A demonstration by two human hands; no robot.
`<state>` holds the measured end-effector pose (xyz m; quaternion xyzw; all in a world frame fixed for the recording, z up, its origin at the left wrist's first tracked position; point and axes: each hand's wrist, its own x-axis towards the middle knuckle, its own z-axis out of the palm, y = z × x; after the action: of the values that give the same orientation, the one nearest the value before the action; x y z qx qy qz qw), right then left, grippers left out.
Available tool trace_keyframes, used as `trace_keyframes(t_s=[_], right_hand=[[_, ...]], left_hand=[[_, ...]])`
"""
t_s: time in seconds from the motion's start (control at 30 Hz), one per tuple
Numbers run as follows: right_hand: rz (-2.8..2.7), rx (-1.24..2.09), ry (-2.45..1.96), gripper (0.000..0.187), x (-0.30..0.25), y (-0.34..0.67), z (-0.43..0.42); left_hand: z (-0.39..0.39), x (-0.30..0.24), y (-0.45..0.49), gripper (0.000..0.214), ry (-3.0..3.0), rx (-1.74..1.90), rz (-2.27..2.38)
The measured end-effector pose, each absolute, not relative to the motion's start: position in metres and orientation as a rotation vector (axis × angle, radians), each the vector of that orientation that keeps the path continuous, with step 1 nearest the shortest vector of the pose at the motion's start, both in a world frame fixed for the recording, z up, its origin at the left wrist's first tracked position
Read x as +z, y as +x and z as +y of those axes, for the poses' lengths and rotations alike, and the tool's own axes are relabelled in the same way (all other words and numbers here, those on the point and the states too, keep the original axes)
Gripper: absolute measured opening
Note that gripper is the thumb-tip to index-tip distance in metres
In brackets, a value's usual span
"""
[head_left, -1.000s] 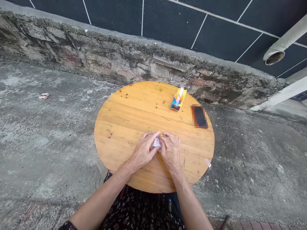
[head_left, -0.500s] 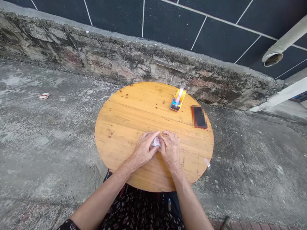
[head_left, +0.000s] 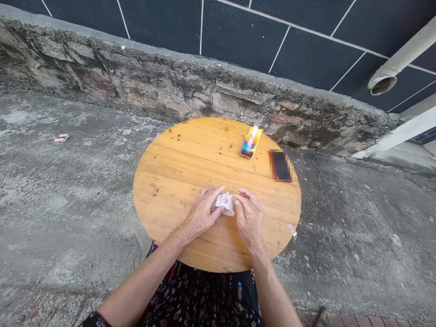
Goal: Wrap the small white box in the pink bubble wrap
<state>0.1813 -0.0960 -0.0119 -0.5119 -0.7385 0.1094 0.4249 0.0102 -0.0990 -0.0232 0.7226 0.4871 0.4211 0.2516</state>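
A small white packet with pink print (head_left: 225,200), in what looks like clear wrapping, rests at the near middle of the round wooden table. Its left side is held by my left hand (head_left: 201,212), the thumb in front and the fingers behind. Just right of the packet is my right hand (head_left: 250,218), its thumb and forefinger drawn together close to the packet's edge. Whether a bit of tape or wrapping sits in that pinch is too small to tell.
The wooden table (head_left: 177,181) carries a yellow and blue tape dispenser (head_left: 251,142) at the back and a blurred dark phone-like object with a red edge (head_left: 281,166) at right. A clear tape strip (head_left: 292,231) hangs on the right rim. Behind runs a stone wall base (head_left: 170,91).
My right hand has shifted right, away from the packet, uncovering more of its printed face. The left hand keeps its hold. The whole view has moved slightly.
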Motion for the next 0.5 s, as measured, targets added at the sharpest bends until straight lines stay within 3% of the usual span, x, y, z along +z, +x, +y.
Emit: trace_keyframes(t_s=[0.5], right_hand=[[-1.737,0.444,-1.335,0.024,-0.043,0.201,-0.132]], left_hand=[[-0.119,-0.025,0.009,0.057,1.848,1.259,1.447]])
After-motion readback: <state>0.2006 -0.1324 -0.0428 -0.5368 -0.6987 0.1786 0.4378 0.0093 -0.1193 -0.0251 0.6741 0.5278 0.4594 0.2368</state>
